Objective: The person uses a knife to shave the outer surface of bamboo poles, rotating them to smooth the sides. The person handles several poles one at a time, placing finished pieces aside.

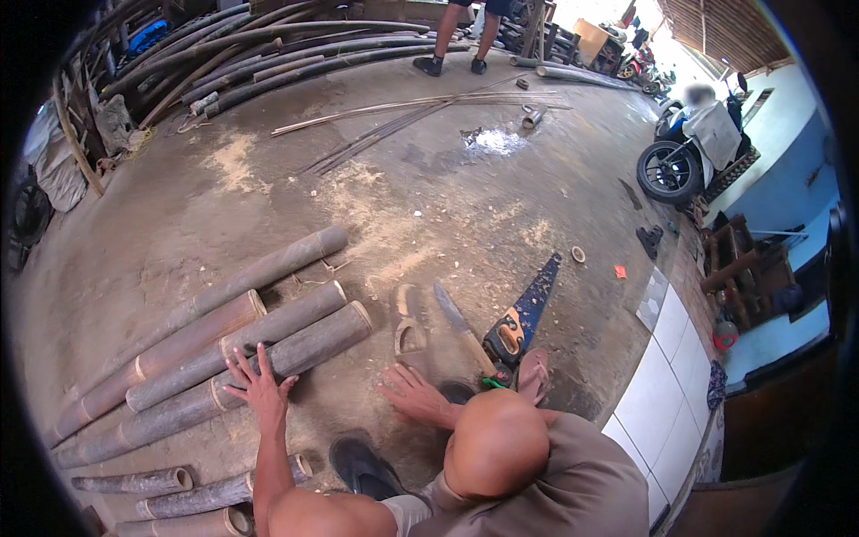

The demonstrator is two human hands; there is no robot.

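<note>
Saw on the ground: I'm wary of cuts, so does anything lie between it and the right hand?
Yes, the knife: its wooden handle lies between the right hand and the saw, on the saw's left.

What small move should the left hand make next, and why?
Probably the left hand should close around the bamboo pole beneath it, to steady it: the fingers are spread open over it, not gripping, while the knife and saw lie unheld.
</note>
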